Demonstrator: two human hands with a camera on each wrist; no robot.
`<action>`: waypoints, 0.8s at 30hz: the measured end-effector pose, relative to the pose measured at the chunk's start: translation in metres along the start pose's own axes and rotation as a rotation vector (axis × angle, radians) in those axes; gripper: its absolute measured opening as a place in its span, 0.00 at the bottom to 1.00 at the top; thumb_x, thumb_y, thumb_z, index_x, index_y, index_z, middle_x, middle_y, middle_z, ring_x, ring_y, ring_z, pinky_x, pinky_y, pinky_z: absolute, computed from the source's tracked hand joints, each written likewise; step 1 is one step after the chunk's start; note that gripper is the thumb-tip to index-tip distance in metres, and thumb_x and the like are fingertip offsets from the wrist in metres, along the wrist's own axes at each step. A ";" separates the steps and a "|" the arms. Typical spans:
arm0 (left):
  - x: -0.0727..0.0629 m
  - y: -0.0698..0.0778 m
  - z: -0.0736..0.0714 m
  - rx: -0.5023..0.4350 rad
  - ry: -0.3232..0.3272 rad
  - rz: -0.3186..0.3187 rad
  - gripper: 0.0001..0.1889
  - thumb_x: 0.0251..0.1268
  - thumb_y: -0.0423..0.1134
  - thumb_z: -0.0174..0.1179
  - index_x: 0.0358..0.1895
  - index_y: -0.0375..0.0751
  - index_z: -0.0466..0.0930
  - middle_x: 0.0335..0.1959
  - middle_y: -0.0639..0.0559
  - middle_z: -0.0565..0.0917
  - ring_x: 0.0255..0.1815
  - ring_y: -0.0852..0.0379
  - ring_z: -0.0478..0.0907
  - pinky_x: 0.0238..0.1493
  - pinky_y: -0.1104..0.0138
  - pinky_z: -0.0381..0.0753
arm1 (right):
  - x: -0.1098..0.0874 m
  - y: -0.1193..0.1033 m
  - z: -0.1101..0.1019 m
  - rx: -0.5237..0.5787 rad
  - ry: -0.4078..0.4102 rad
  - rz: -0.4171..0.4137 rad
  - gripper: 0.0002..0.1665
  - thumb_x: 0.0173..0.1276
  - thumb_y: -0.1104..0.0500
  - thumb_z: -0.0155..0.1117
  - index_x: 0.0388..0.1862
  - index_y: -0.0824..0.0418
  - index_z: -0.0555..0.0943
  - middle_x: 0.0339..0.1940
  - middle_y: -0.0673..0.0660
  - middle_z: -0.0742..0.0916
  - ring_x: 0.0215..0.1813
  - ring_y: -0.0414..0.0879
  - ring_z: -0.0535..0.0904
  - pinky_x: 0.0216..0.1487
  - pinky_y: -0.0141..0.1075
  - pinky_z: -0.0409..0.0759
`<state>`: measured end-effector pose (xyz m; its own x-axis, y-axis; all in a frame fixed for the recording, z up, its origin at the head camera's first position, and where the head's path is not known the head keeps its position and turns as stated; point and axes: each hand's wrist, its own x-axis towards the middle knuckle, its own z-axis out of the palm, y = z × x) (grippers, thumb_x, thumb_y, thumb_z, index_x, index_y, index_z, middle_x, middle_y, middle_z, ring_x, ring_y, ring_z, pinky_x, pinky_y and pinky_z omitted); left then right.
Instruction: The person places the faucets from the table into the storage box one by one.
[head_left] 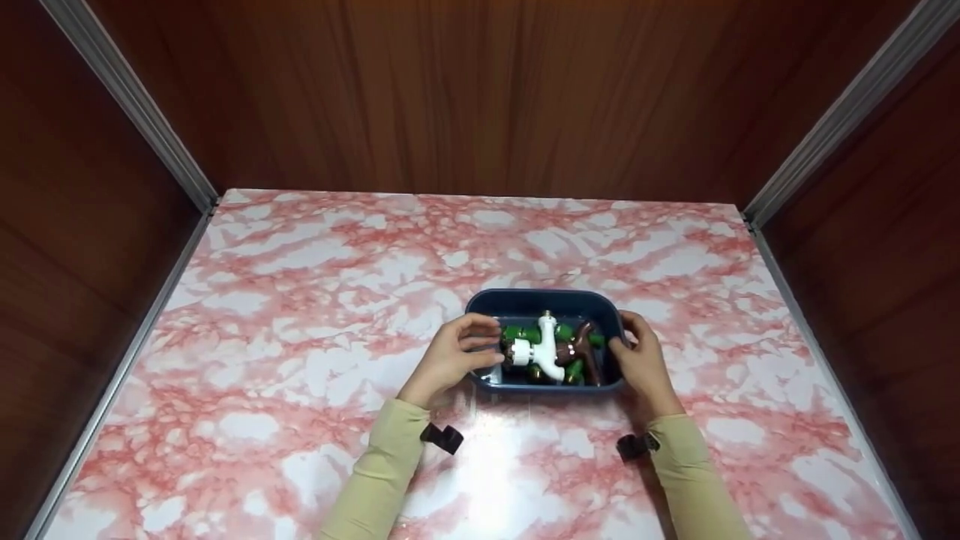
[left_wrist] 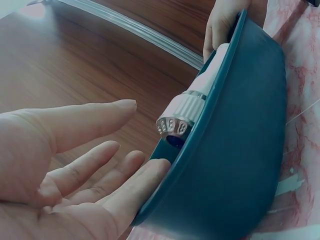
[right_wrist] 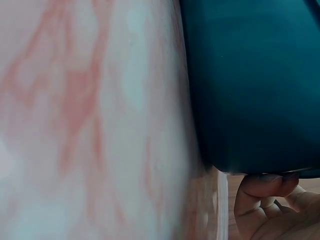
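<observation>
A dark blue plastic basin [head_left: 544, 388] stands on the marbled table, with several taps inside. On top lies a white tap [head_left: 550, 349] with a ribbed collar, and beside it a brown tap [head_left: 589, 358]. Several green pieces [head_left: 574, 373], partly hidden, lie below them. My left hand [head_left: 457, 352] is at the basin's left end, fingers loosely extended over the rim near the white tap's collar [left_wrist: 186, 111]; its thumb stands apart from the rim. At the right end my right hand [head_left: 643, 360] grips the rim, thumb inside and fingers outside.
The table [head_left: 315, 315] has a red and white marbled top. Brown wood-grain panels [head_left: 480, 97] enclose it at the back and both sides, with metal strips [head_left: 135, 97] at the corners. Black wrist straps [head_left: 442, 437] sit over the sleeves.
</observation>
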<state>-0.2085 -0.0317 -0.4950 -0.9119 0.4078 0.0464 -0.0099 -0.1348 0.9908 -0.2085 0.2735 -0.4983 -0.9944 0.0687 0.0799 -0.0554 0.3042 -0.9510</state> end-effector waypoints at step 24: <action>-0.030 0.004 -0.017 -0.012 0.104 0.020 0.21 0.58 0.27 0.65 0.55 0.29 0.74 0.54 0.33 0.75 0.57 0.34 0.72 0.51 0.57 0.81 | -0.001 -0.001 -0.006 -0.058 -0.007 -0.004 0.24 0.65 0.76 0.53 0.60 0.77 0.69 0.56 0.74 0.75 0.58 0.63 0.70 0.48 0.27 0.71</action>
